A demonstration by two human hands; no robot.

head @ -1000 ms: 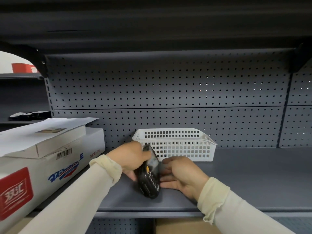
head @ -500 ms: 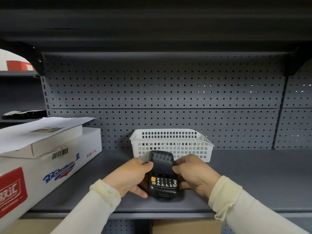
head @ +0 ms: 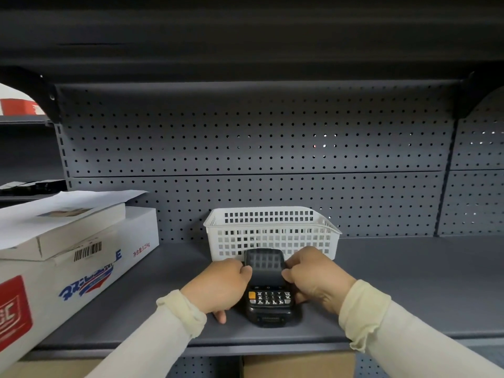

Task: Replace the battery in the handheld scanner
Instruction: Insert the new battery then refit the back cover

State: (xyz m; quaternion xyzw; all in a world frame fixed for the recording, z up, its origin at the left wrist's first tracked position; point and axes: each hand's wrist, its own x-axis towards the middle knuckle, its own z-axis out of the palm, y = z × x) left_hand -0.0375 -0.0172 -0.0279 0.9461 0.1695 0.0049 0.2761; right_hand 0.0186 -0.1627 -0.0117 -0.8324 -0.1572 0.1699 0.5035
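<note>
A black handheld scanner point(head: 268, 291) faces up with its dark screen and keypad toward me, low over the grey shelf point(head: 409, 282). My left hand point(head: 218, 289) grips its left side and my right hand point(head: 316, 279) grips its right side, thumbs near the screen edges. Whether its bottom end rests on the shelf is unclear. No battery is in view.
A white perforated basket point(head: 272, 227) stands just behind the scanner against the pegboard back wall point(head: 245, 145). Two stacked white cardboard boxes point(head: 81, 255) fill the shelf's left part. Another shelf hangs overhead. Brown cartons show below the shelf edge.
The scanner has turned from edge-on and tilted to face-up with screen and keypad toward me. Both hands have shifted to hold it by its sides, in front of the basket.
</note>
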